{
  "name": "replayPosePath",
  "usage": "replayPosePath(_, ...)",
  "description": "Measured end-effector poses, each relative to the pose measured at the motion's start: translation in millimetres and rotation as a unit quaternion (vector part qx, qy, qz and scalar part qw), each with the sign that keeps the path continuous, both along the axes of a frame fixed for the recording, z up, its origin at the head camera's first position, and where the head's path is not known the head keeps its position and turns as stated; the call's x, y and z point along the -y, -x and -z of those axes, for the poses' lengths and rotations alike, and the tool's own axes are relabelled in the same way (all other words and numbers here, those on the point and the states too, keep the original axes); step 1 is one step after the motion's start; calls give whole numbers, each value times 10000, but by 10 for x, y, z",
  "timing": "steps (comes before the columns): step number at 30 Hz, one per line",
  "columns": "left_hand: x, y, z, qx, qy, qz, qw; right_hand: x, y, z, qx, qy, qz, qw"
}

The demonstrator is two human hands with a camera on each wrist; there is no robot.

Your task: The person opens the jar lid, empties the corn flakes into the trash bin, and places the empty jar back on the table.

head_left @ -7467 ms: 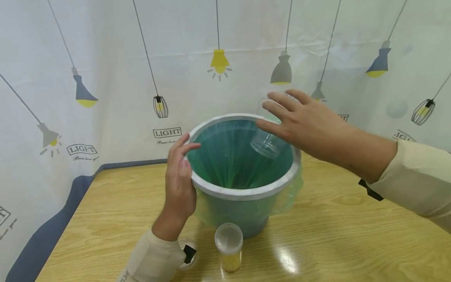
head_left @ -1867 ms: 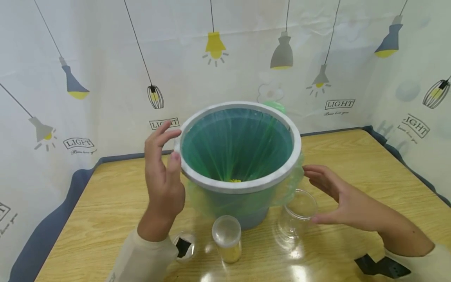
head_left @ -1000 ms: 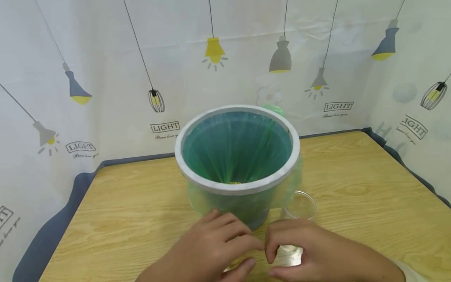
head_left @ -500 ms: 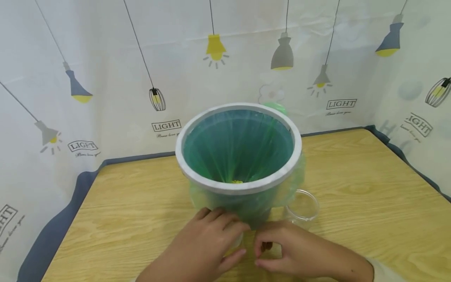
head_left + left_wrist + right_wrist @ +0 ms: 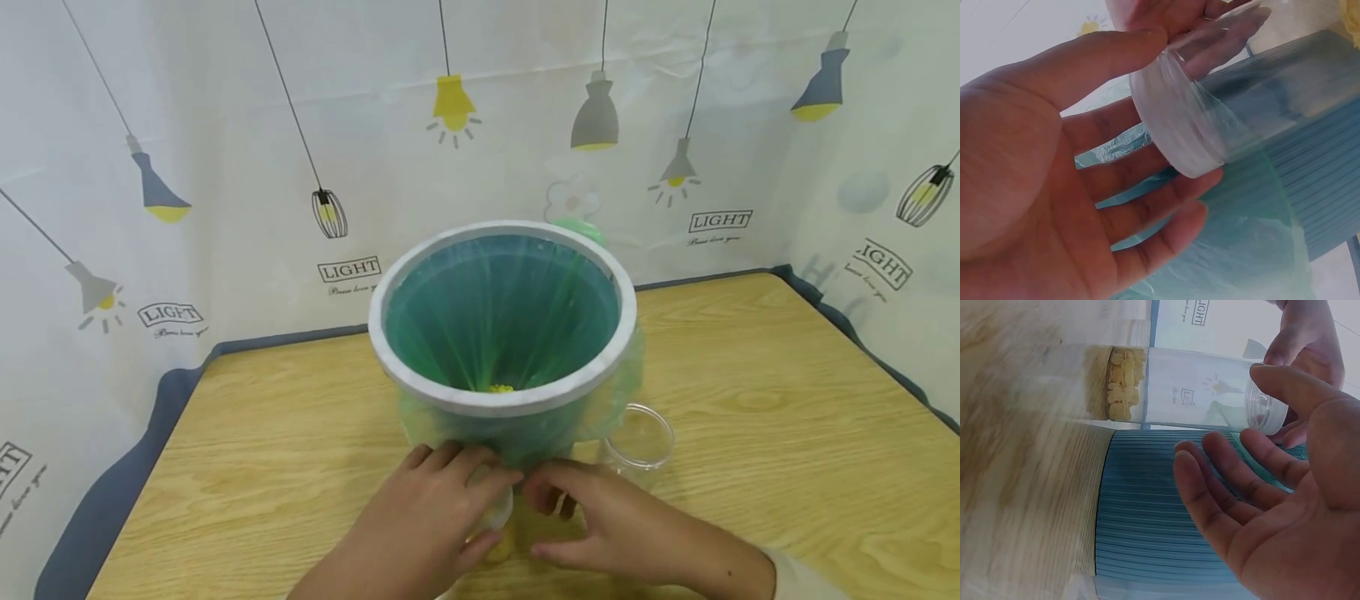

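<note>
A lidded clear jar (image 5: 1191, 390) with yellow pieces (image 5: 1124, 384) at its bottom stands upright before the bin. My left hand (image 5: 416, 521) reaches round it from the left. In the left wrist view, thumb and fingers hold the whitish lid (image 5: 1172, 122). On the jar's other side is my right hand (image 5: 626, 525), fingers loosely bent, thumb spread. In the head view a gap shows between it and the jar; in the right wrist view its thumb overlaps the lid, so contact is unclear. The hands hide much of the jar in the head view.
A blue-grey bin (image 5: 1154, 506) with a white rim (image 5: 501, 405) and green bag liner (image 5: 630, 375) stands behind the hands. Yellow bits (image 5: 501, 388) lie inside it. An uncovered clear jar (image 5: 640, 458) stands right of it on the wooden table (image 5: 765, 417).
Earlier my right hand tipped a clear jar over the bin, then released it on the table. My left hand left the rim. Both hands came to the lidded jar; the right drew slightly away.
</note>
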State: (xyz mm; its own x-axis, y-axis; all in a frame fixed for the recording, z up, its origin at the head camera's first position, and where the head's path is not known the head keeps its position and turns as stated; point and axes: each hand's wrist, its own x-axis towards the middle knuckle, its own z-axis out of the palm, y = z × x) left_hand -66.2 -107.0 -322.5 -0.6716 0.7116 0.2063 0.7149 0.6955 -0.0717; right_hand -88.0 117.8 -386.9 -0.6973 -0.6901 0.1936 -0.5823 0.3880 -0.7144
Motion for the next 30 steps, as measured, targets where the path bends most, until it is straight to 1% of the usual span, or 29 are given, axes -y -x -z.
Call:
replayPosePath(2, 3, 1, 8, -60, -8, 5, 10000, 2, -5, 1, 71, -49, -7, 10000)
replayPosePath(4, 11, -2, 13, -18, -52, 15, 10000, 3, -14, 8, 69, -111, -23, 9999)
replayPosePath(8, 21, -9, 19, 76, -38, -25, 10000, 4, -30, 24, -87, -169, -84, 9998)
replayPosePath(9, 22, -10, 17, 182, -21, -59, 9998, 4, -31, 25, -74, -173, -106, 9998)
replayPosePath(11, 19, -11, 17, 234, 51, -112, 9996, 7, -29, 16, -49, -187, -138, 9997)
replayPosePath(14, 18, -8, 19, 416, 108, -186, 9989, 10, -24, 6, 56, -187, -184, 9996)
replayPosePath(20, 21, -1, 42, 487, 68, -203, 9986, 9, -25, 4, 210, -224, -224, 9993)
replayPosePath(25, 22, 1, 35, 748, -76, 5, 9972, 4, -31, -4, 261, -286, -280, 9989)
replayPosePath(28, 25, 0, 23, 865, -157, 217, 9959, -1, -36, -11, 185, -260, -425, 9986)
replayPosePath(29, 29, 0, 19, 844, -180, 292, 9958, -4, -37, -14, 212, -232, -503, 9982)
replayPosePath(30, 33, 0, 10, 918, -208, 359, 9949, -8, -38, -18, 219, -205, -581, 9979)
